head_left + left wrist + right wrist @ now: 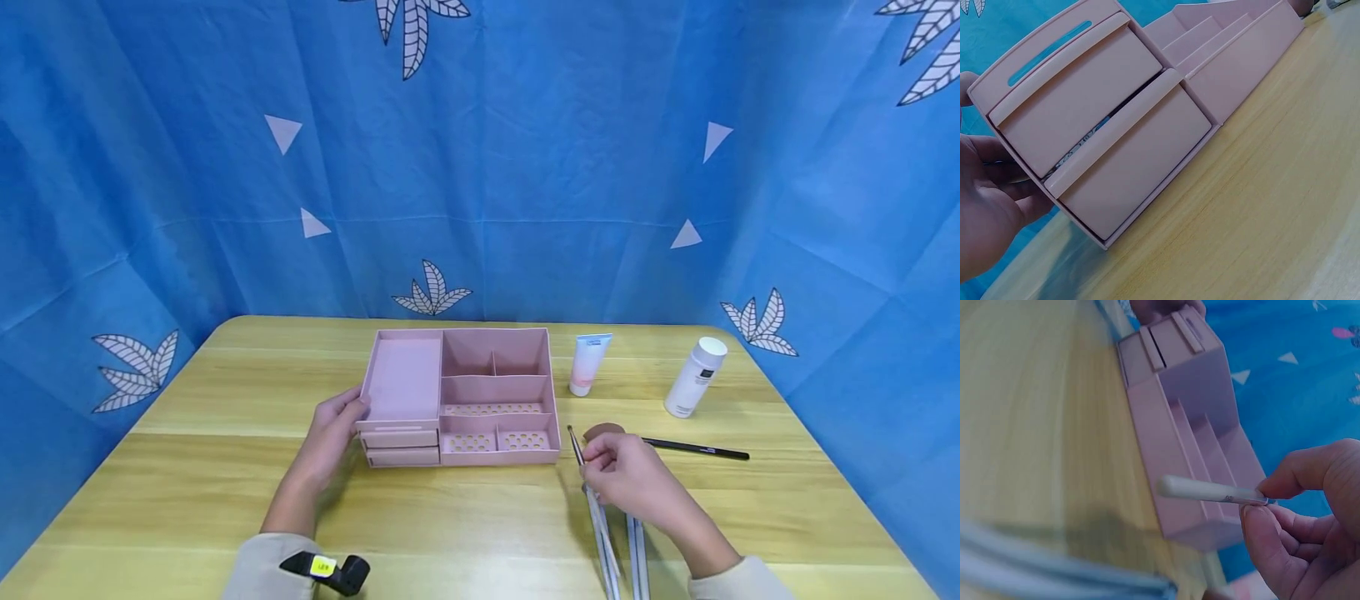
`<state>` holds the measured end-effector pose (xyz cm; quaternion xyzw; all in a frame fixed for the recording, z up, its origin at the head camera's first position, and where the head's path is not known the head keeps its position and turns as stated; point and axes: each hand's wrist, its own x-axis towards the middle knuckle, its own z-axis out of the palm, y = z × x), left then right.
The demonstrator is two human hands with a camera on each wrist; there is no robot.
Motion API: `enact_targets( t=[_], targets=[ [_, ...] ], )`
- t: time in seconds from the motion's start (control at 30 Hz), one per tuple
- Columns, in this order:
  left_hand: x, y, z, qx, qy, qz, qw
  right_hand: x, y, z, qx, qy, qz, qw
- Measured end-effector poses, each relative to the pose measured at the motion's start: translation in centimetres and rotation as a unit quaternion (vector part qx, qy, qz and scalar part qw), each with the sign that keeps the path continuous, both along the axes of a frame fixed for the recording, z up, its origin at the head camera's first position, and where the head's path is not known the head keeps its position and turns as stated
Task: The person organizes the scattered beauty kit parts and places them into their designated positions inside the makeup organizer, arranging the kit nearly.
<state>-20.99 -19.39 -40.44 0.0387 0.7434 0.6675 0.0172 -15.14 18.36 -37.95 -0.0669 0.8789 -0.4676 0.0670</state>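
Observation:
My right hand (pixel 630 475) pinches a slim makeup brush (pixel 1200 489) between thumb and fingers; its pale handle shows in the right wrist view. In the head view its dark, narrow tip points away toward the back of the table. At the table's middle stands a pink organizer (pixel 498 454) with two stacked drawers (pixel 1079 103) on the left and open compartments on the right. Both drawers are closed. My left hand (pixel 330 429) rests against the organizer's left side, thumb at the top edge and fingers along the side wall, their tips partly hidden.
Right of the organizer stands a white-pink tube (pixel 587 365), with a white bottle (pixel 693 379) farther right. A black-handled brush (pixel 701 448) with brown bristles lies behind my right hand. Long grey-white strips (pixel 637 554) extend toward the front edge. A blue curtain (pixel 480 167) hangs behind the table.

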Motion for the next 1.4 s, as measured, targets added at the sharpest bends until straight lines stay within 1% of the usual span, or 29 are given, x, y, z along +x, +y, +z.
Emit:
enact_targets(
  t=[0.1, 0.17, 0.27, 0.37, 0.43, 0.57, 0.7, 0.8, 0.9, 1.0, 1.2, 1.33, 1.4],
  targets=[
    [0.0, 0.0, 0.0, -0.007, 0.002, -0.001, 1.0, -0.8, -1.1, 0.3, -0.024, -0.003, 0.016, 0.9996],
    [-0.1, 0.0, 0.0, -0.01, 0.001, -0.001, 1.0, -1.2, -1.9, 0.6, -0.028, -0.004, 0.019, 0.9994],
    [-0.1, 0.0, -0.1, -0.014, 0.003, -0.002, 0.9999, -1.9, -2.9, 1.1, -0.019, -0.002, 0.012, 0.9997],
    [-0.2, 0.0, -0.3, -0.015, 0.004, -0.003, 0.9999, -2.5, -3.8, 1.5, 0.008, 0.005, 0.0, 1.0],
    [-0.2, -0.1, -0.4, -0.014, 0.004, -0.002, 0.9999, -3.0, -4.4, 1.6, 0.013, 0.009, 0.004, 0.9999],
    [-0.2, -0.1, -0.4, -0.014, 0.002, 0.0, 0.9999, -3.9, -5.5, 2.0, -0.017, 0.016, 0.027, 0.9994],
    [-0.1, 0.0, -0.3, -0.016, 0.003, -0.001, 0.9999, -4.8, -7.0, 2.4, -0.058, 0.017, 0.048, 0.9971],
    [-0.1, 0.0, -0.2, -0.016, 0.001, 0.0, 0.9999, -5.6, -8.3, 2.8, -0.096, -0.001, 0.054, 0.9939],
    [-0.2, 0.0, -0.2, -0.017, 0.001, 0.001, 0.9999, -6.5, -9.7, 3.3, -0.133, -0.027, 0.043, 0.9898],
    [-0.3, 0.0, -0.2, -0.017, 0.002, -0.002, 0.9999, -7.5, -11.1, 4.0, -0.156, -0.049, 0.022, 0.9863],
    [-0.5, -0.2, -0.3, -0.015, -0.001, -0.006, 0.9999, -9.9, -13.8, 5.0, -0.182, -0.078, -0.011, 0.9802],
    [-0.5, -0.3, -0.3, -0.018, 0.002, -0.007, 0.9998, -11.3, -15.4, 5.3, -0.196, -0.082, -0.009, 0.9771],
    [-0.6, -0.4, -0.3, -0.022, 0.006, -0.008, 0.9997, -11.8, -16.1, 5.4, -0.194, -0.082, -0.006, 0.9776]
  ],
)
